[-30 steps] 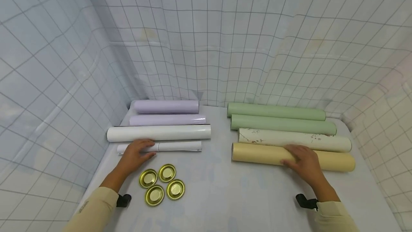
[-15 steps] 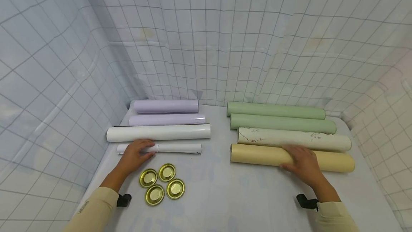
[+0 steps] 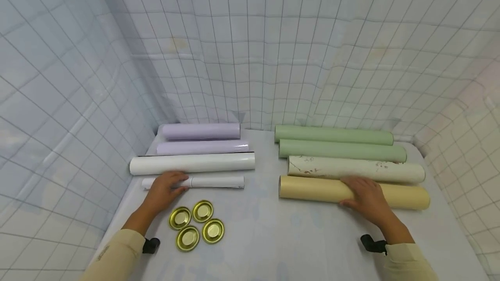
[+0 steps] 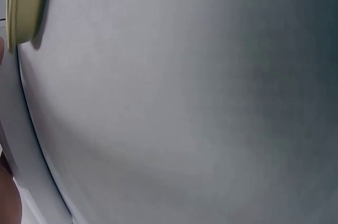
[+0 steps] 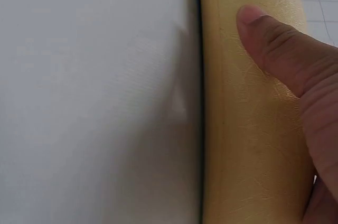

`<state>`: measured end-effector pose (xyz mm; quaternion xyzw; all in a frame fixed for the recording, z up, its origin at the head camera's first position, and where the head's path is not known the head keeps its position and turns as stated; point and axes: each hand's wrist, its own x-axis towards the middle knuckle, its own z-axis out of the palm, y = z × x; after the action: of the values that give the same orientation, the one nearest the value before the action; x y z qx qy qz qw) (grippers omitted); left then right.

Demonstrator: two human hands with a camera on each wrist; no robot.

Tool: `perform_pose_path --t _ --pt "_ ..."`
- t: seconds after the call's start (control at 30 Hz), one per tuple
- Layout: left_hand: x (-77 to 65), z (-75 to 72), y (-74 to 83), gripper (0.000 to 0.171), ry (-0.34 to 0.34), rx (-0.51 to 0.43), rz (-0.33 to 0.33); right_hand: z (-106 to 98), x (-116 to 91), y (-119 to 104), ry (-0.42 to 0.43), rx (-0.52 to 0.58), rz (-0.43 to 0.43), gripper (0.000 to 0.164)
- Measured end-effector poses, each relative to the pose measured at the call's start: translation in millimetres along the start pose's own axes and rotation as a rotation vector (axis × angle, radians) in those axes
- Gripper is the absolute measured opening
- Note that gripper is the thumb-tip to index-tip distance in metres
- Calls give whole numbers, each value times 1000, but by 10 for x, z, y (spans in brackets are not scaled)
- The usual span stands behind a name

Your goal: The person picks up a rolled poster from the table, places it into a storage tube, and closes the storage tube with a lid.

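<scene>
In the head view my left hand straddles a thin white roll, thumb on its near side and fingers on its far side. Only bits of that hand show at the left edge of the left wrist view, beside the white roll. My right hand grips a gold wallpaper roll, the front one on the right. Its thumb presses on the gold surface in the right wrist view; most of the other fingers are hidden. Several small gold dishes lie close to my left hand.
Behind the thin roll lie a thicker white roll and two lilac rolls. A floral cream roll and two green rolls are behind the gold one. Grid-patterned cloth walls in the back and sides.
The gold roll has shifted slightly toward me and to the left, with my right hand on it, leaving a small gap to the floral roll. My left hand has stayed in place.
</scene>
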<state>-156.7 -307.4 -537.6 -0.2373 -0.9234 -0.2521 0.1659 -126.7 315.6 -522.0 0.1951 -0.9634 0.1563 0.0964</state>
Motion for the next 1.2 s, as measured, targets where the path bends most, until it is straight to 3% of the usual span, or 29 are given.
perform_pose_path --t 0.17,0.37,0.57,0.83,1.2 --pt "-66 5 33 36 -36 5 21 -21 -40 10 -76 26 1 69" --pt "-104 -20 60 34 -67 15 31 -16 -74 23 -53 31 -70 72" --pt "-97 -45 91 34 -94 6 51 -63 -93 17 -70 57 -63 70" --pt "-8 -112 160 34 -96 21 111 -155 -97 -30 -100 84 -24 68" --pt "133 -235 315 37 -74 14 138 -238 -68 -91 -56 79 -54 71"
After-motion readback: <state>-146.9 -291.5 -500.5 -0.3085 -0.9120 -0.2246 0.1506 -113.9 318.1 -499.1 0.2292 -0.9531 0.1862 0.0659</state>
